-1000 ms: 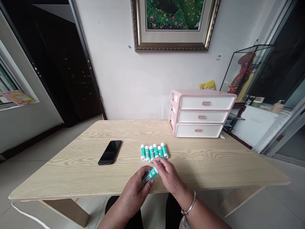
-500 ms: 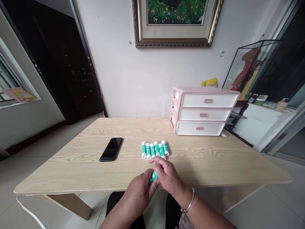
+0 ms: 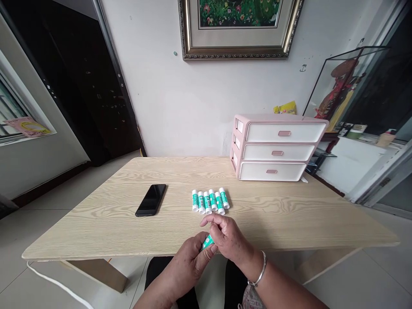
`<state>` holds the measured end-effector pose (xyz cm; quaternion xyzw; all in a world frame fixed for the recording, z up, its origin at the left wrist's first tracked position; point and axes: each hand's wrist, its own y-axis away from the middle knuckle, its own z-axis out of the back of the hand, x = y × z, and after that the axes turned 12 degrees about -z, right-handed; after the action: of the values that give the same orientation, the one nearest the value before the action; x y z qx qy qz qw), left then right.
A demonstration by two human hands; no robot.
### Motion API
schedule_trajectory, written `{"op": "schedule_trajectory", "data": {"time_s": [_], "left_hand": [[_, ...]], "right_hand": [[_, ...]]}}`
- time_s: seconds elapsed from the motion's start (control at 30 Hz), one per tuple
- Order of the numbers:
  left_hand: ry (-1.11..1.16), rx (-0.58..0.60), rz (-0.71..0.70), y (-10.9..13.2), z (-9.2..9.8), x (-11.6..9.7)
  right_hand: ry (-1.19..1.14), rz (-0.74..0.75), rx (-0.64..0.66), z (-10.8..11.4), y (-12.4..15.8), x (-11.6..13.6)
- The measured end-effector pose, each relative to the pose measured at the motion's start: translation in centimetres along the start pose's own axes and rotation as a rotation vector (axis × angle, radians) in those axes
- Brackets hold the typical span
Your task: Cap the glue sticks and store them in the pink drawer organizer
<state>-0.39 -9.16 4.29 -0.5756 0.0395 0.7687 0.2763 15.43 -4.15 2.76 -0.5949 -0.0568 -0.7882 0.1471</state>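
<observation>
Left to right. Window (image 3: 13,107) with a pink-yellow poster (image 3: 27,127) against the glass, then a dark door (image 3: 93,86). White cable (image 3: 54,285) on the floor, under the near table edge.

Wood table (image 3: 96,227): phone (image 3: 150,200) lies face up, left of center, well apart from the hands, so out of their working area. Row of six white-and-green tubes (image 3: 209,201) sits mid-table, side by side and nearly touching, apparently lying flat, all pointing the same way. Looks set out for easy counting or picking.

Held tube (image 3: 207,242) is at the near table edge, above the person's lap, between both hands. Only its green-and-white middle shows; both ends are hidden. Left hand (image 3: 188,268) cradles it from below, fingers curled narrow around the body. Right hand (image 3: 228,236), bracelet (image 3: 259,270) on its wrist, comes over the top, thumb and fingers pinched narrow on the tube. Grip looks like one hand steadying, the other working the far end; contact there is hidden.

Pink-and-white drawer unit (image 3: 277,148) sits at the back right, against the wall, away from the hands. Picture (image 3: 238,30) hangs above. Yellow packet (image 3: 285,108) and glass case (image 3: 337,86) are behind it.
</observation>
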Motion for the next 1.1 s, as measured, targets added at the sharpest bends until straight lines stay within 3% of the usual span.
{"op": "schedule_trajectory", "data": {"time_s": [0.1,0.2,0.27,0.33,0.43,0.6,0.7,0.83,1.1], "left_hand": [[0.179,-0.019,0.151,1.2,-0.1,0.0],[0.366,-0.034,0.293,2.4,0.1,0.8],[0.285,-0.174,0.262,2.6,0.7,1.5],[0.106,-0.312,0.196,1.9,1.7,2.2],[-0.079,-0.427,0.184,-0.2,3.6,3.6],[-0.459,-0.546,0.159,-3.7,6.6,6.4],[-0.726,-0.523,0.233,-5.1,7.7,7.6],[-0.863,-0.496,0.303,-6.5,8.3,8.3],[-1.094,-0.431,0.447,-8.2,8.5,8.9]], "right_hand": [[-0.051,-0.03,-0.091,2.3,-0.8,-0.3],[-0.127,-0.087,-0.372,6.6,-1.8,0.1],[-0.134,-0.082,-0.539,8.9,-2.3,0.5],[-0.037,-0.07,-0.595,10.0,-2.6,0.6],[0.147,-0.097,-0.617,10.0,-3.2,-1.1],[0.261,-0.187,-0.668,10.8,-5.2,-4.2],[0.393,-0.227,-0.658,11.4,-6.1,-3.8],[0.604,-0.227,-0.67,11.1,-6.7,-3.2],[0.78,-0.228,-0.624,10.3,-7.4,-6.1]]}}
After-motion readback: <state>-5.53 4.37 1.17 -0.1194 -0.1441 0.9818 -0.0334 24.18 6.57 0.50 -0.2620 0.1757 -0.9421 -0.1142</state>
